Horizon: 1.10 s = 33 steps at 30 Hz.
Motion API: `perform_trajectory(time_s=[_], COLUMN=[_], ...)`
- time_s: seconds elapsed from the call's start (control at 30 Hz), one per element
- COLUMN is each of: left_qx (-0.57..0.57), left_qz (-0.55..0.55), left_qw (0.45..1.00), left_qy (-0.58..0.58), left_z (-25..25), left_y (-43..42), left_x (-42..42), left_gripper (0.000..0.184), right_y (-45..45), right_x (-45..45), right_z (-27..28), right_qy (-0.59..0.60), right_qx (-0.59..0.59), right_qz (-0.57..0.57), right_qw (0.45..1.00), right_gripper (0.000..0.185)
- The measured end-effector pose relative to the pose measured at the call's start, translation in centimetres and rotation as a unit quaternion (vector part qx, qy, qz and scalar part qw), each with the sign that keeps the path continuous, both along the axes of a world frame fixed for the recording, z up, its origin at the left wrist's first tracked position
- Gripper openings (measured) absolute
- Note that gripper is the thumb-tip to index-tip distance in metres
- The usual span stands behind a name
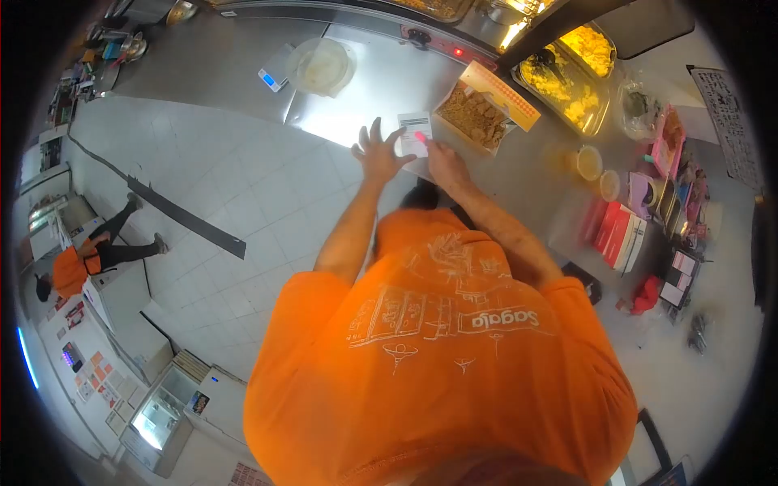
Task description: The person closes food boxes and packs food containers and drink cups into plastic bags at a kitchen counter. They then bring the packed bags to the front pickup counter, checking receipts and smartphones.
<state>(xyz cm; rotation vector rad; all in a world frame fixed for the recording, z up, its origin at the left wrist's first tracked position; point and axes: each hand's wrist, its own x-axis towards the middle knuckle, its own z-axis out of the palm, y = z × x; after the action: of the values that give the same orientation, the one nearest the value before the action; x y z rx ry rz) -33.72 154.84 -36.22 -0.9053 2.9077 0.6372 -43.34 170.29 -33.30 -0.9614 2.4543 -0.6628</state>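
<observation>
A small white printed slip [415, 128] lies on the steel counter [369, 105] near its front edge. My left hand [379, 152] is beside its left edge, fingers spread and holding nothing. At the slip's lower right, my right hand [446, 164] is closed around a pink marker [421, 137], whose pink end is over the paper. Just right of the slip sits an open box [476, 113] filled with brown crumbly food. A translucent round tub [320, 67] stands behind my left hand, beside a small scale [271, 79] with a blue display.
Trays of yellow food [567, 91] are at the back right. Two small round tubs [589, 163] and a red and white box [620, 236] are on the right. Another person [81, 263] in orange is at the far left, beyond the tiled floor [235, 162].
</observation>
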Motion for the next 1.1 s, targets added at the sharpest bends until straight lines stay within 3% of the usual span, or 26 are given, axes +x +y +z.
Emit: perform_trajectory(time_s=[0.1, 0.2, 0.3, 0.4, 0.5, 0.6, 0.67, 0.77, 0.87, 0.97, 1.07, 1.1], left_qx=[0.0, -0.002, -0.005, 0.0, 0.0, -0.005, 0.018, 0.014, 0.205, 0.17, 0.316, 0.255], left_qz=[0.001, -0.001, -0.006, -0.007, -0.016, -0.04, -0.05, -0.052, -0.137, -0.18, -0.131, -0.118], left_qw=[1.0, 1.0, 1.0, 1.0, 1.0, 0.999, 0.998, 0.985, 0.936, 0.931, 0.919, 0.933], left_qy=[-0.002, -0.004, -0.007, -0.003, 0.0, 0.006, 0.023, 0.164, 0.252, 0.269, 0.197, 0.225], left_z=[0.3, 0.7, 0.9, 0.8, 1.2, 1.6, 0.3, -0.3, 2.5, 3.7, 3.2, 2.5], left_y=[0.0, -0.1, -0.1, 0.1, 0.1, -0.1, -1.1, -3.1, -4.0, -1.3, 1.0, 1.7], left_x=[-0.2, -0.2, -0.5, -0.7, -0.8, -1.4, -1.9, -5.0, -12.1, -18.2, -20.9, -21.1], left_gripper=[0.072, 0.074, 0.075, 0.075, 0.074, 0.073, 0.074, 0.076, 0.074, 0.067, 0.068, 0.067], right_y=[1.3, 2.9, 2.8, 0.8, -0.7, 0.2, 2.7, 5.6, 5.8, 5.7, 6.6, 7.7], right_x=[0.4, 0.2, -0.7, -1.6, -1.8, -3.8, -5.9, -8.5, -9.6, -11.6, -13.4, -14.3], right_z=[0.8, 0.9, 2.2, 1.1, 3.0, 8.4, 7.8, 7.3, 6.1, 4.4, 3.9, 3.0], right_qy=[-0.031, -0.011, -0.016, 0.052, 0.134, 0.271, 0.305, 0.338, 0.21, 0.034, 0.009, 0.01], right_qx=[-0.011, -0.047, 0.018, -0.018, -0.032, -0.138, -0.178, -0.164, -0.096, -0.304, -0.345, -0.344], right_qz=[0.098, 0.101, 0.034, 0.038, 0.044, -0.017, -0.164, -0.357, -0.441, -0.467, -0.504, -0.476], right_qw=[0.995, 0.994, 0.999, 0.998, 0.99, 0.952, 0.921, 0.855, 0.867, 0.83, 0.792, 0.81], right_gripper=[0.022, 0.021, 0.028, 0.045, 0.045, 0.049, 0.063, 0.083, 0.096, 0.1, 0.088, 0.082])
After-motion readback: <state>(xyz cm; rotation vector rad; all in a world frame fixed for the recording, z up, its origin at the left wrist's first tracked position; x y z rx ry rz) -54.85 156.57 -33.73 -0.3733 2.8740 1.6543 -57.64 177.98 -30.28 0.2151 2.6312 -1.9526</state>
